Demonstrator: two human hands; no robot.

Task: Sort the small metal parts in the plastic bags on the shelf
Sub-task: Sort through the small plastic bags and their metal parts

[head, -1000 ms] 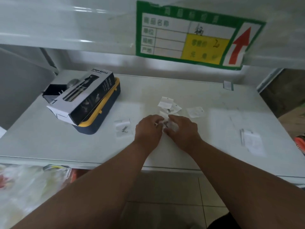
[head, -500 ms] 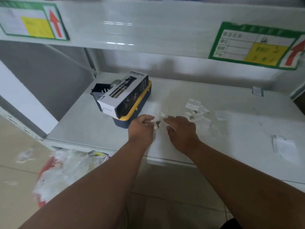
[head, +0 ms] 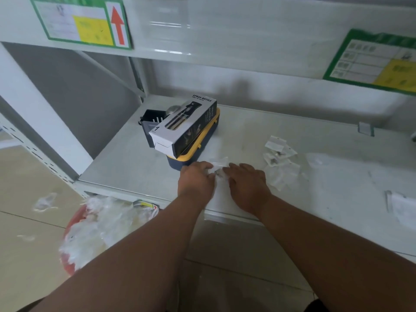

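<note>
Both forearms reach forward from the bottom edge, converging over the front part of the shelf (head: 126, 167). Left hand (head: 195, 181) palm-down, knuckles up, fingers curled toward centre; right hand (head: 247, 183) likewise palm-down, fingers bent inward. Between them a small clear plastic bag (head: 218, 168), crumpled, lying roughly crosswise between the two hands, with a dark metal part (head: 216, 171) showing inside it; which way the part points is too blurred to tell. Grip: each hand's fingertips close on its own end of the bag in a pinch, thumbs hidden beneath. Bag sits at or just above the shelf surface; contact with the shelf cannot be made out. Just right of the right hand, more empty-looking clear bags (head: 282, 176) lie flat. Farther back and right, a loose cluster of small bags with white cards (head: 278, 149), some with dark bits inside. Beyond the left hand, a navy box with yellow lid (head: 193, 154), and on it, tilted, a black-and-white carton marked "SPRAY BOTTLE" (head: 184, 129), long axis running back-right. Behind that, a dark open container (head: 150, 117). Overhead, the upper shelf's edge carries a green-bordered label with red arrow (head: 83, 23).
</note>
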